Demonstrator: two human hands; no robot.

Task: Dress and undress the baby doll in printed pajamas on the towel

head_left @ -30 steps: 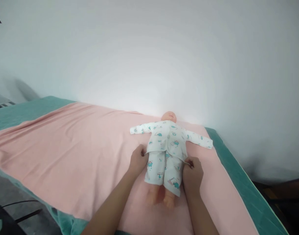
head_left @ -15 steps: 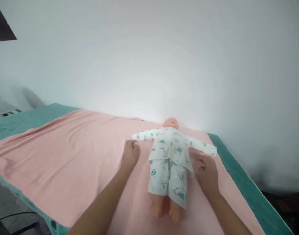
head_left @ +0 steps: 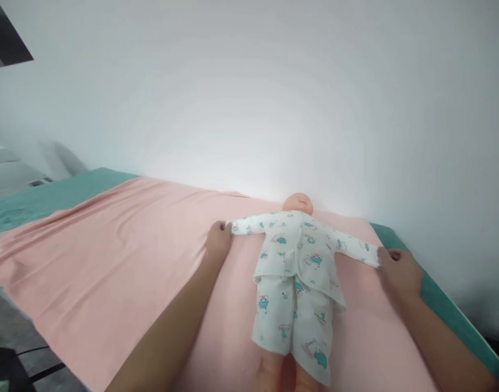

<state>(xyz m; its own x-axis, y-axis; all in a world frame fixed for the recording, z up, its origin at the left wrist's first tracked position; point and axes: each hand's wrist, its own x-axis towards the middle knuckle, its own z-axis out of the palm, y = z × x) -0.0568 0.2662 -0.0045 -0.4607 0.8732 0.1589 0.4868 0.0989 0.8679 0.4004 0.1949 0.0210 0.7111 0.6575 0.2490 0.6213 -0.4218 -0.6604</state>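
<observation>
A baby doll (head_left: pixel 299 202) lies on its back on a pink sheet (head_left: pixel 130 256), dressed in a white top (head_left: pixel 302 250) and white trousers (head_left: pixel 292 321) printed with teal figures. Both sleeves are stretched out sideways. My left hand (head_left: pixel 217 241) is closed on the cuff of the sleeve on the left. My right hand (head_left: pixel 398 270) pinches the cuff of the sleeve on the right. The doll's bare legs reach the bottom edge of the view.
The pink sheet covers a teal bed cover (head_left: pixel 41 196) that shows at the far left and along the right edge (head_left: pixel 449 316). A white wall (head_left: pixel 273 98) runs right behind the doll's head. Dark floor (head_left: pixel 12 337) lies at the lower left.
Both hands left the hem of the doll's top and moved outward and up to the sleeve ends. The view has shifted closer to the doll.
</observation>
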